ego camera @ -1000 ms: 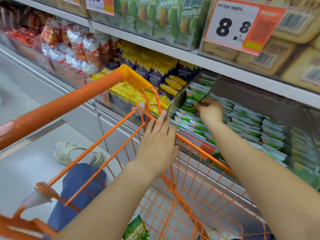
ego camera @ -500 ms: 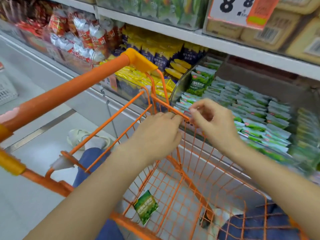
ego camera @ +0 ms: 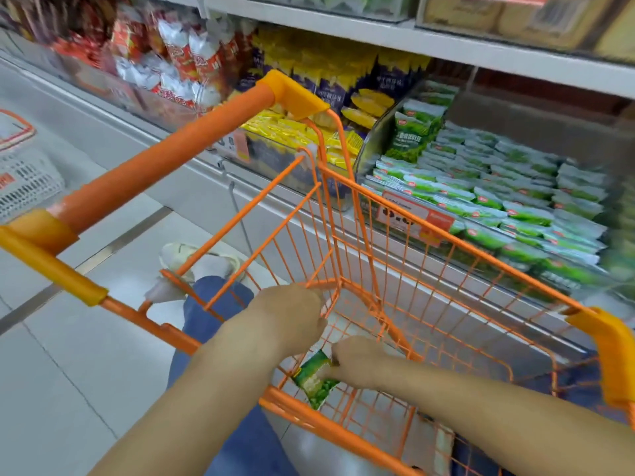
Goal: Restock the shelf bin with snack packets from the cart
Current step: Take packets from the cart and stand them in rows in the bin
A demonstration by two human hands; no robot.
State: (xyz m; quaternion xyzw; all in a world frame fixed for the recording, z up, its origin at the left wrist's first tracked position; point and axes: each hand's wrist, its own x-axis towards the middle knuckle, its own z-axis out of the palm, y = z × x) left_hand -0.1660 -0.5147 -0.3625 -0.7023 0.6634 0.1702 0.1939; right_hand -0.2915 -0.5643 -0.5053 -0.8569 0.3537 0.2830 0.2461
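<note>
Your green snack packet [ego camera: 314, 381] lies tilted on the floor of the orange wire cart [ego camera: 446, 255]. Your shelf bin [ego camera: 388, 132] holds rows of matching green packets [ego camera: 508, 201].

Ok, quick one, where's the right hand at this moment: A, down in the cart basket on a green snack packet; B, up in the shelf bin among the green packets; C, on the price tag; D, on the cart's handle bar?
A: the right hand is low inside the orange cart, its fingers on the green snack packet on the basket floor, well away from the shelf bin.
</note>
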